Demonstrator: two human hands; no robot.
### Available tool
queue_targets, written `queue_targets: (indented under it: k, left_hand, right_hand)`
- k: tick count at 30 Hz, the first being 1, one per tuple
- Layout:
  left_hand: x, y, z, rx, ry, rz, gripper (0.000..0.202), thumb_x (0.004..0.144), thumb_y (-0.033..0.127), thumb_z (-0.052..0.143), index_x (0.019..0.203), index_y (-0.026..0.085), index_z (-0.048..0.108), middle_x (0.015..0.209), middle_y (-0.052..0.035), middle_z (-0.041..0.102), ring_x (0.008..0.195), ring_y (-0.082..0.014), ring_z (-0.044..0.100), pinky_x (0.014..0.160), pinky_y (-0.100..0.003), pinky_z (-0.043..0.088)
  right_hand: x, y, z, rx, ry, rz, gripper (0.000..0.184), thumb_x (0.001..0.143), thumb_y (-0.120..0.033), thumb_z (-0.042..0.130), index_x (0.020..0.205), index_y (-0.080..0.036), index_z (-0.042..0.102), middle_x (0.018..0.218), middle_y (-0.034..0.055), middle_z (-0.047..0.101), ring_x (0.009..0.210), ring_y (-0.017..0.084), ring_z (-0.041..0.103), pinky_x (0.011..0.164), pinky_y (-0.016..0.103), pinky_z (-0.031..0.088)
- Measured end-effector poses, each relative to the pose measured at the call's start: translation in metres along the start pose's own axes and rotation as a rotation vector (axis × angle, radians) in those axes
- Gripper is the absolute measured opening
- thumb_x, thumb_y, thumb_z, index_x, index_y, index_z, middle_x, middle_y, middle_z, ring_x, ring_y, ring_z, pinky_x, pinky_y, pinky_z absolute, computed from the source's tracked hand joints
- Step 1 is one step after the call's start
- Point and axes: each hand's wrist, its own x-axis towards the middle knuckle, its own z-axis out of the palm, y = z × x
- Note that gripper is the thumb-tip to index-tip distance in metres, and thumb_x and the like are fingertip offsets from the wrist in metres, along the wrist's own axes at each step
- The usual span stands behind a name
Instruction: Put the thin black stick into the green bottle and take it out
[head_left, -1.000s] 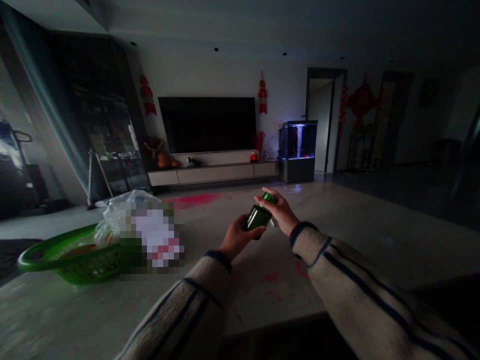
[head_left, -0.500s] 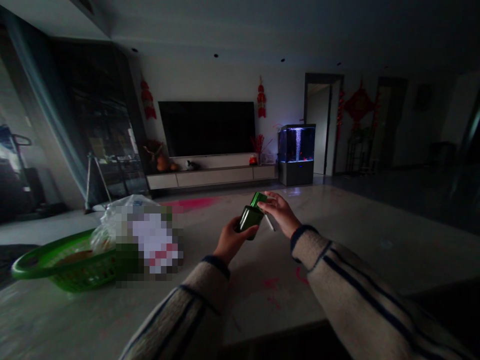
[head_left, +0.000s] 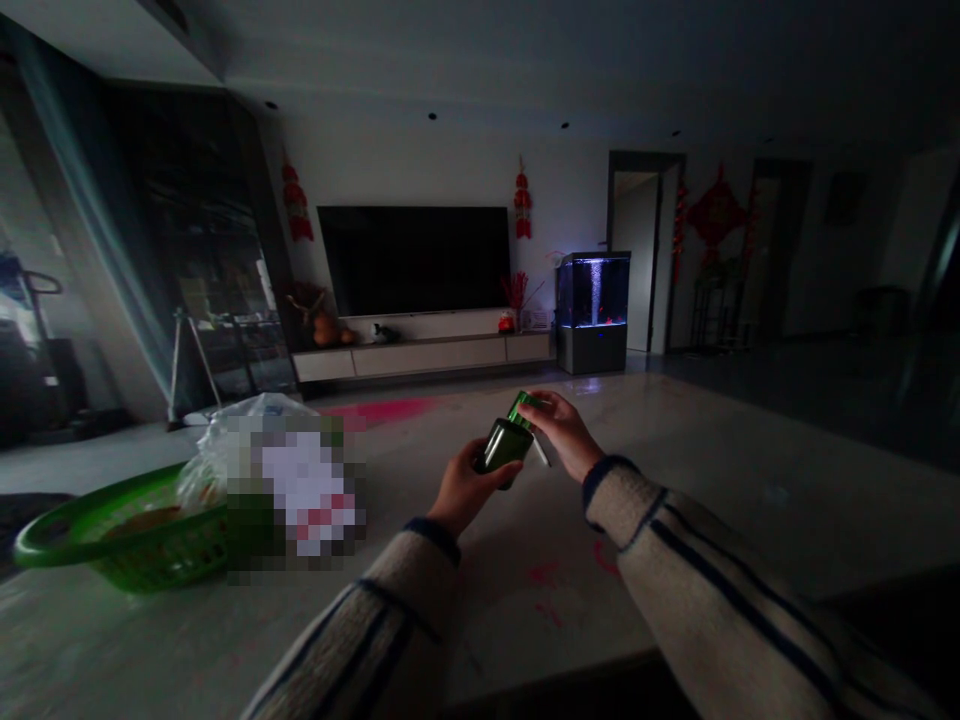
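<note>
In a dim room my left hand (head_left: 463,487) is closed round a small dark green box (head_left: 502,446), held above a pale table (head_left: 675,470). My right hand (head_left: 564,433) pinches the box's bright green hinged lid (head_left: 523,407) at its top end. A thin pale strip sticks out under my right fingers; what it is I cannot make out. Both sleeves are cream with dark stripes.
A green plastic basket (head_left: 90,535) with a clear plastic bag (head_left: 247,420) and a blurred packet stands at the table's left. Red marks stain the tabletop. Beyond are a wall television (head_left: 416,260), a low cabinet (head_left: 420,352) and a lit fish tank (head_left: 592,305).
The view has tilted up slightly. My hands and the green box have shifted a little down and left, and the lid end has come out further from under my right fingers.
</note>
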Motion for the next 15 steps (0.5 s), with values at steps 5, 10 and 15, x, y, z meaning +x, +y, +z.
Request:
queue_targets:
  k: [5,10,15]
  left_hand:
    - [-0.0037,0.0060,0.0010,-0.020,-0.011,-0.008,0.053,0.054,0.033,0.074,0.100,0.012,0.057,0.084,-0.0065,0.066,0.074,-0.0170,0.062,0.066,-0.027,0.050]
    - [-0.0028,0.0070,-0.0002,-0.014,0.025,-0.022,0.053,0.053,0.035,0.074,0.098,0.011,0.058,0.086,-0.0078,0.067,0.077,-0.0182,0.063,0.066,-0.027,0.050]
    - [-0.0026,0.0086,-0.0011,-0.007,0.017,-0.022,0.052,0.055,0.035,0.073,0.099,0.011,0.058,0.084,-0.0066,0.067,0.073,-0.0171,0.063,0.064,-0.026,0.050]
  right_hand:
    - [-0.0011,-0.0032,0.0006,-0.021,0.001,-0.006,0.038,0.052,-0.032,0.073,0.083,-0.016,0.057,0.083,0.0025,0.063,0.075,0.013,0.058,0.074,0.029,0.045]
    - [-0.0021,-0.0066,0.0005,-0.051,0.015,0.005,0.041,0.052,-0.032,0.072,0.089,-0.017,0.059,0.083,0.0015,0.062,0.076,0.013,0.058,0.075,0.030,0.045]
    - [-0.0011,-0.0087,-0.0009,-0.060,0.031,0.007,0.044,0.052,-0.031,0.071,0.092,-0.019,0.058,0.090,0.0023,0.062,0.079,0.013,0.058,0.074,0.029,0.044]
